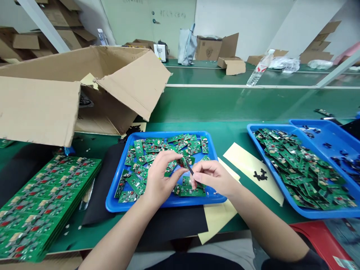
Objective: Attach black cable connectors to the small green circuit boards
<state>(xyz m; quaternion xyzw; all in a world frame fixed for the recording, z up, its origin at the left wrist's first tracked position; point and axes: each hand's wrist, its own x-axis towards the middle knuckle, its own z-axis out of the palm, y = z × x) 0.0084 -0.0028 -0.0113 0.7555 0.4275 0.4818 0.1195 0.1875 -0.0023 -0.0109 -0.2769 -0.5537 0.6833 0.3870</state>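
Over the near blue tray (109,195), my left hand (163,174) pinches a small green circuit board (184,162) between thumb and fingers. My right hand (212,174) is closed on a slim black tool (190,168) that looks like tweezers. The tool's tip meets the board; the exact contact is too small to make out. Loose green circuit boards (136,182) with red and tan parts lie in the tray beneath both hands. To the right of my right hand, a yellow backing sheet (242,155) carries a few small black pieces (260,174).
Stacked board panels (42,202) lie at left, beside a black sheet (98,191). An open cardboard box (135,84) stands behind them. At right, a second blue tray (298,212) is heaped with boards, with another blue tray (323,131) holding black parts beyond.
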